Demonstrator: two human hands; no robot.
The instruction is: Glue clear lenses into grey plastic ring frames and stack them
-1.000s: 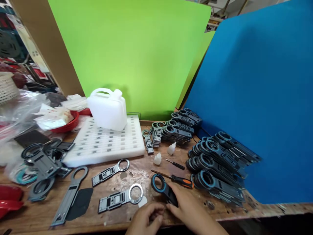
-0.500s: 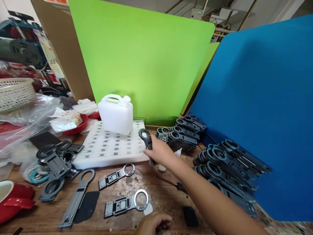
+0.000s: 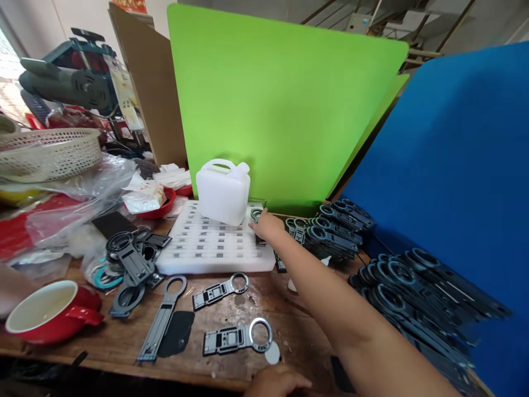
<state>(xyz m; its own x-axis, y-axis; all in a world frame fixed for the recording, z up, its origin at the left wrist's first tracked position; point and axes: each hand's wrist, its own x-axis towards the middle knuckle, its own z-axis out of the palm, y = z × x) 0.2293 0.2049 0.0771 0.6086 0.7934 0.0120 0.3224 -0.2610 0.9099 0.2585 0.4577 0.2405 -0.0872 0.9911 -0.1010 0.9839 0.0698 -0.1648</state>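
My right hand (image 3: 269,227) reaches forward to the right edge of the white foam tray (image 3: 215,266). It is closed around a dark grey bracket with a ring end (image 3: 257,214), which stands over the slots and is partly covered by my fingers. Low at the bottom edge is my left hand (image 3: 278,381), cut off by the frame. One finger of it stretches to the right and nothing shows in it. Near it lie a bracket with a shiny ring (image 3: 227,340) and a pale round disc (image 3: 272,353). A smaller ring bracket (image 3: 219,292) and a long one (image 3: 159,325) lie farther left.
A white jug (image 3: 223,193) stands on the tray. Stacks of ring brackets (image 3: 409,298) line the blue panel (image 3: 467,165); a looser pile (image 3: 134,264) lies left. A red mug (image 3: 53,320) sits near the front edge. Another person's blurred arm (image 3: 12,289) enters from the left.
My right hand has carried the bracket forward from beside the tray to over its right edge. The view has swung left, bringing the whole mug and another person's arm into sight.
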